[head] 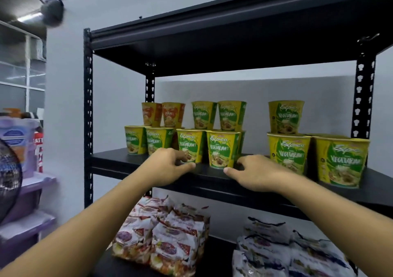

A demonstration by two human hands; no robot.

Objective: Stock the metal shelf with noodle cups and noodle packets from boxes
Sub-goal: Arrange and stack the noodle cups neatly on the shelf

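Note:
A black metal shelf [110, 159] carries several yellow-green noodle cups, stacked two high, with two orange cups [161, 115] at the back left. My left hand [165, 168] grips the base of one front cup [190, 145], fingers on its left side and thumb under its front. My right hand [257, 173] pinches the base of the neighbouring front cup [223, 147], thumb in front and fingers on its right side. Both cups stand upright on the board. On the shelf below lie red-white noodle packets [165, 238] and blue-white noodle packets [287, 249].
More green cups [340, 159] stand at the right of the same board, with a gap between the two groups. The top shelf board [212, 49] hangs low overhead. Purple plastic drawers [25, 204] and a fan [8, 181] stand to the left.

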